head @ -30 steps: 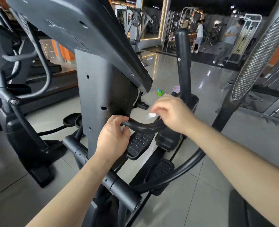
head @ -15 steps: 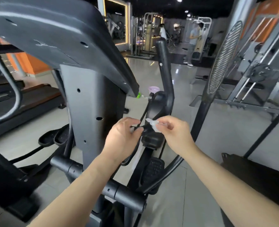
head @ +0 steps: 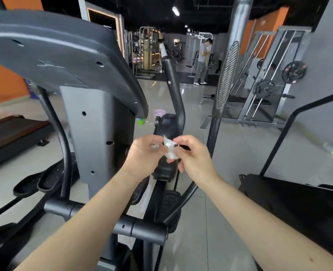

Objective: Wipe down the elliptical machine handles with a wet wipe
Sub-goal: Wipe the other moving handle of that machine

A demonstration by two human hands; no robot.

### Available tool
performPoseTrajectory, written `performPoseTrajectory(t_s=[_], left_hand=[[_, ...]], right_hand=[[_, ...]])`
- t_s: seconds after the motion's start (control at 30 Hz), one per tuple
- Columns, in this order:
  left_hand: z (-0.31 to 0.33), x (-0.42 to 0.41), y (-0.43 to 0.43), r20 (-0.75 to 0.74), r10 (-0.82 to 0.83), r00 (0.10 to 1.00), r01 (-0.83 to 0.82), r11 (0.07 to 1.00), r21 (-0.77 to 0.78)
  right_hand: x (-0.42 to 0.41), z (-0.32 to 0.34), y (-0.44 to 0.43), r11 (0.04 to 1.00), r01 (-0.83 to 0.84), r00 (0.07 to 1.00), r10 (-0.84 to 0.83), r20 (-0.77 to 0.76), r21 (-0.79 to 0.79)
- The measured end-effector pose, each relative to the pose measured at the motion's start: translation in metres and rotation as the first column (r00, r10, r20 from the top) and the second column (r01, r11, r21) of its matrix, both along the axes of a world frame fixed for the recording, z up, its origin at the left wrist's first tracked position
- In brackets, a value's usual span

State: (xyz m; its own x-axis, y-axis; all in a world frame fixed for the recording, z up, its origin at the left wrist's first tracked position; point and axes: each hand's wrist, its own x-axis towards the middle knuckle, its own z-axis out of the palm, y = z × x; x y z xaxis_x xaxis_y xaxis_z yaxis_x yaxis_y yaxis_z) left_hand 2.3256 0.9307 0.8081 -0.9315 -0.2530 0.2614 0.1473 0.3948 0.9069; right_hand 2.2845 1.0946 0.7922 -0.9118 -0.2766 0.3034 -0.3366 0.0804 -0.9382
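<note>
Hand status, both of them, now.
Left hand: fingers curled, apparently pinching one end of the wet wipe.
Right hand: pinching the wet wipe, off the machine.

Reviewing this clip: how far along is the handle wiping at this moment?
Done: it cannot be told, since no handle shows visible wetness. In hand: the left hand and right hand both pinch the wet wipe between them, off the machine, seemingly refolding it. Left: at least returning the wipe to a handle; neither the upright handle nor the curved handle is being touched.
</note>
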Motion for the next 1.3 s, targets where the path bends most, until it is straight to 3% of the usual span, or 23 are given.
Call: performPoseTrajectory(t_s=[0.13, 0.2, 0.33, 0.47, 0.6, 0.73, 0.9, 1.07, 1.2, 1.3], left_hand=[[-0.002, -0.001, -0.002, 0.018, 0.046, 0.999, -0.047, 0.999, 0.027], [-0.003, -0.001, -0.002, 0.009, 0.034, 0.999, -0.033, 0.999, -0.018], [-0.007, 0.0, -0.003, 0.025, 0.062, 0.998, -0.059, 0.993, -0.102], [-0.02, -0.005, -0.016, 0.015, 0.272, 0.962, -0.235, 0.857, -0.458], [-0.033, -0.003, -0.026, 0.069, 0.296, 0.953, -0.192, 0.762, -0.618], [-0.04, -0.001, -0.026, 0.06, 0.295, 0.954, -0.192, 0.749, -0.634], [-0.041, -0.004, -0.029, 0.061, 0.318, 0.946, -0.208, 0.742, -0.637], [-0.042, -0.007, -0.035, 0.036, 0.319, 0.947, -0.225, 0.738, -0.636], [-0.045, -0.008, -0.04, 0.05, 0.302, 0.952, -0.207, 0.756, -0.621], [-0.045, -0.008, -0.043, 0.059, 0.28, 0.958, -0.191, 0.779, -0.597]], right_hand=[[0.007, -0.003, 0.005, 0.999, -0.041, 0.999, 0.041, -0.015, -0.001], [0.011, -0.007, 0.001, 0.994, -0.093, 0.994, 0.089, -0.069, -0.053], [0.001, -0.018, -0.006, 0.996, -0.035, 0.993, 0.027, -0.114, -0.076], [-0.025, -0.021, -0.002, 0.997, 0.057, 0.997, -0.06, -0.053, -0.044], [-0.059, -0.022, -0.004, 0.98, 0.195, 0.981, -0.196, 0.01, 0.024], [-0.081, -0.025, -0.012, 0.957, 0.288, 0.957, -0.289, 0.02, 0.027], [-0.077, -0.042, -0.038, 0.957, 0.285, 0.959, -0.285, -0.014, 0.057], [-0.045, -0.061, -0.062, 0.931, 0.364, 0.907, -0.36, -0.22, -0.021], [-0.015, -0.078, -0.075, 0.975, 0.224, 0.922, -0.213, -0.323, -0.003], [-0.03, -0.073, -0.064, 0.947, 0.283, 0.907, -0.317, -0.278, -0.155]])
